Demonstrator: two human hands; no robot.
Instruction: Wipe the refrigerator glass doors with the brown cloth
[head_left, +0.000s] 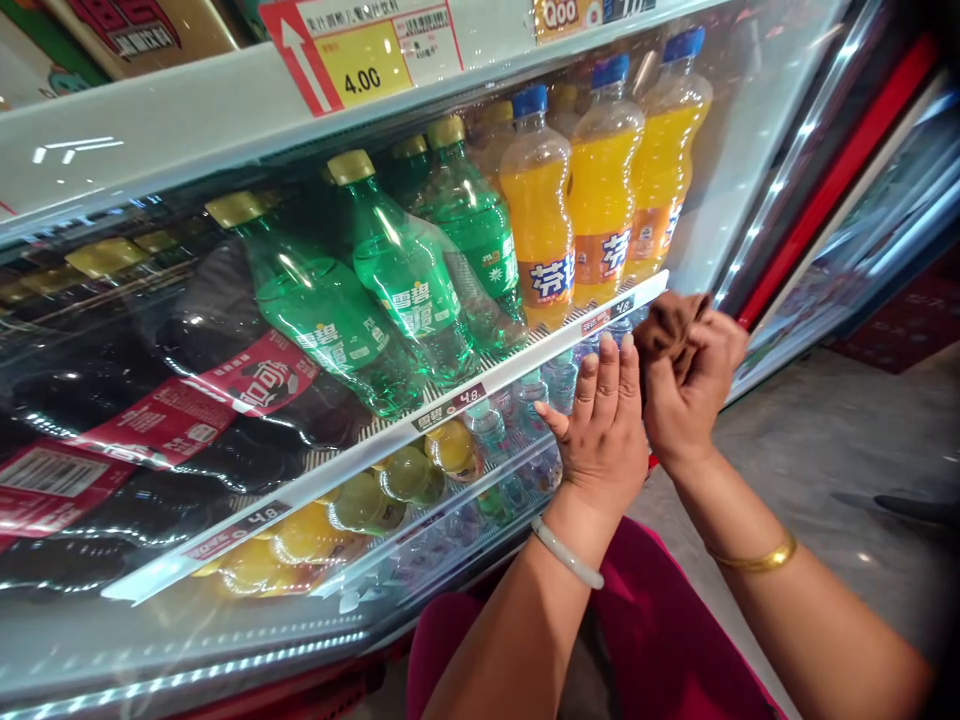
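My left hand [606, 425], with a pale bangle at the wrist, lies flat with fingers stretched against the glass door of a drinks fridge, below the white shelf edge [525, 352]. Close beside it, my right hand [694, 385], wearing a gold bangle, is closed around a bunched brown cloth [670, 325] at the right end of that shelf edge. Behind the glass stand orange soda bottles [602, 190] with blue caps. Green soda bottles [409, 275] with yellow caps stand to their left.
Dark cola bottles [172, 420] fill the shelf's left side. Lower down are yellow-topped bottles [315, 535] and clear bottles. A price tag [367, 60] reading 4.00 hangs on the upper shelf edge. Grey floor [840, 480] and another lit fridge [847, 270] lie to the right.
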